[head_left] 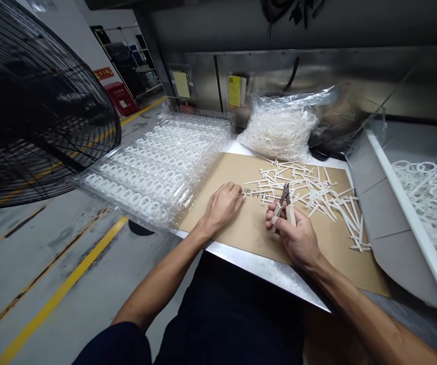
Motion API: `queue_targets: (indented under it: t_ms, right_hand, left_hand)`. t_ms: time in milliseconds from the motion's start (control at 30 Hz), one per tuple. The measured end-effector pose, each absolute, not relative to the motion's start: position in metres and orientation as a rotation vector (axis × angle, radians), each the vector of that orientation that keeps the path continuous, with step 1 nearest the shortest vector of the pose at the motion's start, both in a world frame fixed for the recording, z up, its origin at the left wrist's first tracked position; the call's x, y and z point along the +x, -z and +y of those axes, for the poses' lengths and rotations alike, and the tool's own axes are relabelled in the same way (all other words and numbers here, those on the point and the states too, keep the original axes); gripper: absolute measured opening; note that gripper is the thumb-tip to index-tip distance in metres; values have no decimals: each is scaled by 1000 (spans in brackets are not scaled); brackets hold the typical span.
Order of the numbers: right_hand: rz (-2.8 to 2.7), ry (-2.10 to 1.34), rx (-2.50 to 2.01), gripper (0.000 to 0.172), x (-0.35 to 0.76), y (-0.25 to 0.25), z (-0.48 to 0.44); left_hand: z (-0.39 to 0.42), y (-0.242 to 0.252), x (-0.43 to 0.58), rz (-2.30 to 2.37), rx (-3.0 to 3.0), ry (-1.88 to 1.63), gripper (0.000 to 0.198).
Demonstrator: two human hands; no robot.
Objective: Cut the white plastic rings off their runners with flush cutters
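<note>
Right hand [292,238], fingers [272,215] wrapped round cutters [283,198], closed on handles; left hand [222,208] open, empty, on cardboard [328,266] just beside white plastic sprues [309,195], pile remaining. Clear tray [203,115] full of rings [157,170]; more in bin [404,203].

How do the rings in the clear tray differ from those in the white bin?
The tray rings sit in neat rows; the bin rings lie in a loose heap. The tray rings lie left of the cardboard sheet, the bin rings right of it. Both are white.

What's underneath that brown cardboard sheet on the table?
The brown cardboard sheet rests on a metal table, whose edge shows along its near side. Whatever lies directly beneath the sheet is covered and can't be seen.
</note>
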State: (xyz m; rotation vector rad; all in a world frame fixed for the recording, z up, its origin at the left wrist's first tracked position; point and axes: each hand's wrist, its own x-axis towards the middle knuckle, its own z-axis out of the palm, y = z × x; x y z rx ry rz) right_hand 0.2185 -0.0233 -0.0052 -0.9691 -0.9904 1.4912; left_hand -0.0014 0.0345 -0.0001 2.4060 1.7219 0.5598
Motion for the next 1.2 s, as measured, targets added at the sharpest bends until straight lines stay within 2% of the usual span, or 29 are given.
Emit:
queue_targets:
  t_ms: [167, 300, 400, 533, 667, 933, 1200]
  right_hand:
    - [-981, -1544, -970, 28, 215, 4, -25]
    - [-1000, -1553, -985, 29, 212, 0, -26]
    - [-1022, -1546, -995, 30, 212, -2, -27]
    - [-1038, -1540, -1002, 32, 212, -2, -26]
    - [-1039, -1544, -1005, 32, 212, -3, -26]
    - [-1017, -1581, -1027, 33, 212, -3, -28]
    - [-1038, -1603, -1020, 37, 218, 7, -27]
  left_hand:
    - [35, -3, -18, 1776, 2369, -505, 24]
    - [35, -7, -21, 1732, 2372, -500, 19]
    - [32, -8, -15, 1634, 2405, -479, 28]
    - [32, -11, -9, 1581, 2427, -450, 15]
    - [37, -13, -15, 1672, 2410, -438, 27]
    - [38, -14, -11, 1765, 2413, -362, 33]
    - [43, -27, 12, 1803, 2472, -207, 20]
